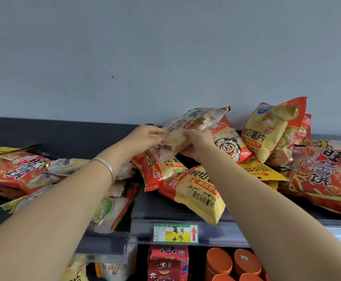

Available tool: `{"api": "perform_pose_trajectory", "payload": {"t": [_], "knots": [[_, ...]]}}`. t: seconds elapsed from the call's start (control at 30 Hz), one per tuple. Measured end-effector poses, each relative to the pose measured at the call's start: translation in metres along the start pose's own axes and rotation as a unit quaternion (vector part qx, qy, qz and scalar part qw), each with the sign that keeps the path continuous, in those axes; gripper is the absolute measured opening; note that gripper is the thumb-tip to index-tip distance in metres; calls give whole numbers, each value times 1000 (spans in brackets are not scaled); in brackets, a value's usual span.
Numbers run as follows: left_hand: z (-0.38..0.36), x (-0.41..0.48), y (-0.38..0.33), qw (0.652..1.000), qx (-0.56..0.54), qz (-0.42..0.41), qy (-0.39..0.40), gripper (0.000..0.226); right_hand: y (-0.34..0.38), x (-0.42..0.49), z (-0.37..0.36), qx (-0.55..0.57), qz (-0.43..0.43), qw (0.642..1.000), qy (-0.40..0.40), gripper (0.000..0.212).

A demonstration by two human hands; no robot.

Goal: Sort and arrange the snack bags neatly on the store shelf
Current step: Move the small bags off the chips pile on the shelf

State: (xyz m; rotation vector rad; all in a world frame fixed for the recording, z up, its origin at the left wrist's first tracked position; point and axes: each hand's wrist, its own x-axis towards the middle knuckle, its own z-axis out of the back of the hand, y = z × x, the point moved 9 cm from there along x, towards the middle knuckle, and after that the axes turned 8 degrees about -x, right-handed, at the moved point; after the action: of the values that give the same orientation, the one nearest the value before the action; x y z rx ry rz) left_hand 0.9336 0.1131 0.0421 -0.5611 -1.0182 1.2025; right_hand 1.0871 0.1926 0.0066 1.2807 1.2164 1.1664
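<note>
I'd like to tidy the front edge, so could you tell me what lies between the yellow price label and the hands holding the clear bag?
In the head view, yellow chip bags lie between the price label and both hands.

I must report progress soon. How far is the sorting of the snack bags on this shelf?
Little looks done: no neat rows yet. In hand: the left hand and right hand hold one clear bag over the shelf. Left: the chip bags and red bags lie jumbled and overlapping.
</note>
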Motion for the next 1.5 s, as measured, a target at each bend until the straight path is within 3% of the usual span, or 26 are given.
{"api": "perform_pose_trajectory", "payload": {"t": [0.1, 0.27, 0.37, 0.5, 0.63, 0.77, 0.87, 0.9, 0.93, 1.0, 1.03, 1.1, 1.23, 1.33, 1.5], "knots": [[46, -14, 23, 988, -57, 15, -142, 33, 7, -1, -1, 17, 44, 998, -32, 54], [93, -34, 51, 972, -44, 37, -226, 40, 35, -17, -25, 80, 127, 989, -3, 38], [113, -48, 57, 961, -68, 31, -267, 49, 38, -28, -69, 86, 117, 987, 71, 27], [137, -69, 89, 942, -93, 96, -309, 52, 15, -40, -126, 69, 58, 987, 136, 27], [166, -86, 118, 937, -4, 148, -316, 50, -12, -38, -173, 37, 29, 986, 162, 44], [182, -97, 132, 928, 112, 183, -304, 47, -35, -30, -212, -5, 10, 984, 175, 41], [178, -97, 141, 909, 264, 197, -256, 50, -44, -27, -226, -110, 10, 981, 158, 71], [172, -93, 142, 907, 297, 191, -228, 50, -45, -27, -226, -178, 28, 973, 146, 75], [165, -88, 143, 910, 317, 178, -198, 50, -45, -25, -226, -248, 62, 957, 137, 66], [148, -77, 143, 914, 347, 155, -146, 50, -47, -22, -229, -356, 115, 917, 136, 17], [143, -74, 143, 913, 356, 153, -131, 51, -50, -20, -231, -393, 128, 900, 142, 13], [142, -67, 147, 912, 357, 162, -123, 52, -50, -18, -237, -433, 157, 872, 162, 25], [150, -57, 143, 909, 349, 173, -144, 49, -31, -29, -231, -491, 220, 825, 171, 30], [142, -45, 118, 920, 333, 134, -157, 37, -15, -35, -219, -502, 278, 804, 156, 22], [107, -16, 73, 944, 296, 55, -139, 30, 18, -46, -172, -590, 369, 711, 102, 34]]}}
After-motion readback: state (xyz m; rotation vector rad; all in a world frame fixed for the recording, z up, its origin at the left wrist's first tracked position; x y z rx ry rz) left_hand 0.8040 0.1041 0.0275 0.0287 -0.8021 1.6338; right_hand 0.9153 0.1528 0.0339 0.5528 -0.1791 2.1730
